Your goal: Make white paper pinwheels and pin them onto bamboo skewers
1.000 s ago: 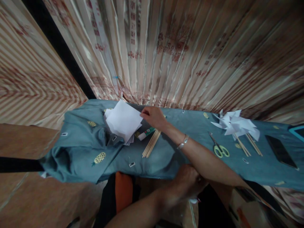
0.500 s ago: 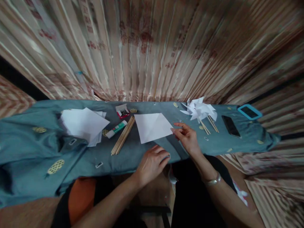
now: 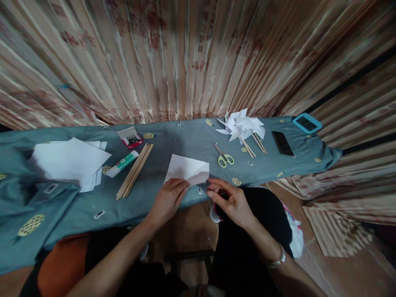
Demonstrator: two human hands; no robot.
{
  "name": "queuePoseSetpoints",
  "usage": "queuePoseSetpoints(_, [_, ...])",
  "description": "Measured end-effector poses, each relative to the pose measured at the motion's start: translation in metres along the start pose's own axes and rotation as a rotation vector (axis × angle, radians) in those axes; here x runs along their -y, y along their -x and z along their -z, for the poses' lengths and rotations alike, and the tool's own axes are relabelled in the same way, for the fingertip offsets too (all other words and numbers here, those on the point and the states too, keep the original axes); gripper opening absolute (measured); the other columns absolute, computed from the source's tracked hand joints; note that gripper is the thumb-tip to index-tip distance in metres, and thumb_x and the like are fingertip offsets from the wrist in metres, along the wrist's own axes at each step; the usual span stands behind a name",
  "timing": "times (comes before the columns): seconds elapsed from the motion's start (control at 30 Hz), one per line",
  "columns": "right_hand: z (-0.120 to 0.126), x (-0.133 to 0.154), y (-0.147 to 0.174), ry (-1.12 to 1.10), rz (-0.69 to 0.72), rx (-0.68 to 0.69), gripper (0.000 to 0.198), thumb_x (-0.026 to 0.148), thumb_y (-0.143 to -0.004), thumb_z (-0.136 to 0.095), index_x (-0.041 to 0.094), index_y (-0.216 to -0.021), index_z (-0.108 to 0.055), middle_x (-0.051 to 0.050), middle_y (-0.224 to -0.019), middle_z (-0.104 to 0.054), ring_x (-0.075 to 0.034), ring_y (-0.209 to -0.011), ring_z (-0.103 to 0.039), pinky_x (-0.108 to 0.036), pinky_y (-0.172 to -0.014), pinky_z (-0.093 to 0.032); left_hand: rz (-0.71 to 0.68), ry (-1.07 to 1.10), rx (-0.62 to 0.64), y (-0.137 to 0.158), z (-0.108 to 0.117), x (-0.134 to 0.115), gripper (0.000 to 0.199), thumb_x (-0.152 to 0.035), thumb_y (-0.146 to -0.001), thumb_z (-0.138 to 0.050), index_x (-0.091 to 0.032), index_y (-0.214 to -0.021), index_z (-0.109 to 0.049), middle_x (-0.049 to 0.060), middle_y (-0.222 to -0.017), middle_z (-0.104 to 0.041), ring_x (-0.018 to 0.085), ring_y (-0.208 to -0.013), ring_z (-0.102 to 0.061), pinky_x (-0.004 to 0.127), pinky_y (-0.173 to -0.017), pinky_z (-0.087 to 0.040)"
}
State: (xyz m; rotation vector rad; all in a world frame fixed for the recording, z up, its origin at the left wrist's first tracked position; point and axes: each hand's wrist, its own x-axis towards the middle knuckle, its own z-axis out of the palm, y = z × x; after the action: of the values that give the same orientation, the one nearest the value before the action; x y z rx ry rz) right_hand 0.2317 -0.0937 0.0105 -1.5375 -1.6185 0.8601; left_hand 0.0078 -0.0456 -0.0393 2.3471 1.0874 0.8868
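Curtains (image 3: 173,62), seemingly red-printed, behind white paper (image 3: 189,166) on teal cloth (image 3: 190,138).

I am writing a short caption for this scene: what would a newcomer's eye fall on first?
Probably the white, pointed paper pinwheels on thin wooden sticks, right of centre on the blue-green patterned cloth. Next, perhaps, the white paper sheet near the front edge, with the left hand on it and the right hand beside it. The bright blue, rounded frame around a dark panel stands out at far right.
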Motion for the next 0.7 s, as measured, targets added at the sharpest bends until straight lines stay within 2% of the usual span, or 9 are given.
queuePoseSetpoints(0.03, [0.007,0.001,-0.006,0.063,0.053,-0.028,0.043,0.042,-0.082,-0.071,0.023,-0.120,-0.067,-0.008,-0.110,-0.073,-0.025,-0.100,-0.068,-0.041,-0.091,-0.054,0.029,0.046,-0.024,0.000,0.001,0.002,0.027,-0.025,-0.099,-0.045,-0.016,-0.102,-0.070,0.010,-0.100,-0.074,0.022,-0.095,-0.067,0.037,-0.088,-0.055])
queuePoseSetpoints(0.1, [0.017,0.000,-0.024,0.165,0.175,-0.039,0.052,0.040,-0.076,-0.077,0.026,-0.125,-0.065,-0.010,-0.138,-0.059,-0.030,-0.129,-0.054,-0.048,-0.109,-0.042,0.104,0.129,-0.049,-0.002,0.004,0.003,0.029,-0.028,-0.099,-0.045,-0.016,-0.097,-0.071,0.009,-0.096,-0.074,0.021,-0.092,-0.068,0.034,-0.086,-0.054])
queuePoseSetpoints(0.13, [0.019,-0.001,-0.036,0.182,0.210,-0.003,0.051,0.039,-0.077,-0.077,0.026,-0.125,-0.065,-0.010,-0.143,-0.056,-0.030,-0.134,-0.050,-0.050,-0.112,-0.038,0.147,0.163,-0.052,-0.004,0.006,0.003,0.029,-0.030,-0.098,-0.046,-0.017,-0.094,-0.071,0.008,-0.093,-0.074,0.021,-0.089,-0.069,0.033,-0.085,-0.054])
queuePoseSetpoints(0.27, [0.008,-0.010,-0.085,0.037,0.253,0.208,0.023,0.033,-0.081,-0.072,0.021,-0.100,-0.072,-0.012,-0.131,-0.064,-0.026,-0.124,-0.059,-0.044,-0.108,-0.042,0.323,0.255,-0.063,-0.011,0.012,0.001,0.027,-0.031,-0.094,-0.049,-0.017,-0.088,-0.071,0.005,-0.085,-0.074,0.019,-0.080,-0.069,0.029,-0.078,-0.053])
queuePoseSetpoints(0.37, [-0.009,-0.017,-0.114,-0.103,0.213,0.247,0.013,0.032,-0.083,-0.069,0.020,-0.086,-0.071,-0.009,-0.117,-0.071,-0.023,-0.113,-0.066,-0.041,-0.104,-0.045,0.409,0.288,-0.046,-0.014,0.014,0.003,0.030,-0.033,-0.094,-0.048,-0.016,-0.086,-0.071,0.005,-0.083,-0.074,0.020,-0.077,-0.069,0.029,-0.075,-0.053])
queuePoseSetpoints(0.47, [-0.024,-0.023,-0.133,-0.133,0.185,0.255,0.010,0.030,-0.080,-0.070,0.020,-0.080,-0.071,-0.007,-0.112,-0.073,-0.022,-0.109,-0.067,-0.040,-0.102,-0.045,0.436,0.306,-0.091,-0.013,0.014,0.007,0.033,-0.034,-0.094,-0.050,-0.014,-0.114,-0.066,0.009,-0.104,-0.074,0.022,-0.090,-0.070,0.032,-0.082,-0.055])
queuePoseSetpoints(0.53, [-0.034,-0.026,-0.140,-0.119,0.177,0.241,0.007,0.027,-0.078,-0.071,0.020,-0.078,-0.072,-0.007,-0.111,-0.073,-0.022,-0.108,-0.067,-0.039,-0.102,-0.045,0.366,0.225,-0.179,-0.010,0.016,0.008,0.046,-0.033,-0.093,-0.054,-0.012,-0.135,-0.052,0.015,-0.127,-0.065,0.025,-0.107,-0.066,0.037,-0.091,-0.054])
queuePoseSetpoints(0.6, [-0.043,-0.029,-0.144,-0.084,0.180,0.215,0.004,0.024,-0.078,-0.070,0.020,-0.078,-0.072,-0.008,-0.112,-0.072,-0.023,-0.110,-0.067,-0.039,-0.102,-0.045,0.204,0.035,-0.218,-0.006,0.017,0.006,0.050,-0.028,-0.094,-0.054,-0.013,-0.140,-0.046,0.018,-0.141,-0.055,0.028,-0.125,-0.056,0.044,-0.102,-0.049])
queuePoseSetpoints(0.7, [-0.054,-0.030,-0.148,0.000,0.192,0.175,0.004,0.021,-0.078,-0.069,0.020,-0.079,-0.073,-0.009,-0.117,-0.071,-0.024,-0.115,-0.065,-0.041,-0.102,-0.045,-0.043,-0.244,-0.108,0.001,0.014,-0.003,0.040,-0.018,-0.095,-0.050,-0.015,-0.136,-0.050,0.017,-0.145,-0.051,0.029,-0.138,-0.043,0.050,-0.111,-0.040])
